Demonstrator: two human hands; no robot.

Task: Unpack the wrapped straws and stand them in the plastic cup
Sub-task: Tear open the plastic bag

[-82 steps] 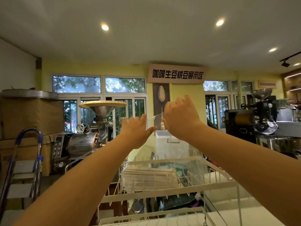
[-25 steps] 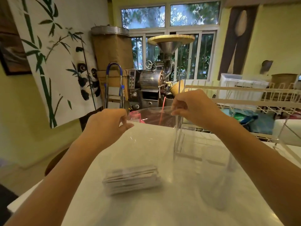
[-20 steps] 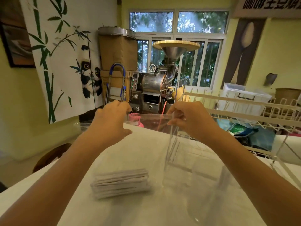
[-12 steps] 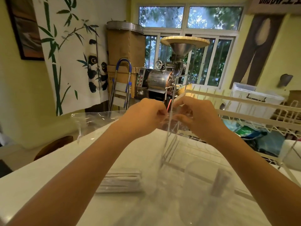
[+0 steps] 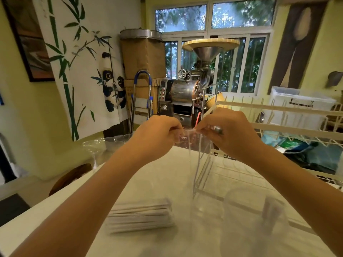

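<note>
Straws (image 5: 141,216) stacked near table (image 5: 55,216) edge | both hands' grip pinching clear bag (image 5: 191,143) | cup (image 5: 254,219) right

Both hands, left (image 5: 157,135) and right (image 5: 229,132), pinch a clear plastic bag (image 5: 193,145) above the paper-wrapped straws (image 5: 141,216).

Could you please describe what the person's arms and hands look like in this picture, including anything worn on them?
Both forearms are bare as far as the frame shows: no sleeves, watch, bracelet or gloves. The left hand and right hand also appear bare; no rings show on the visible fingers, though motion blur hides fine detail.
</note>
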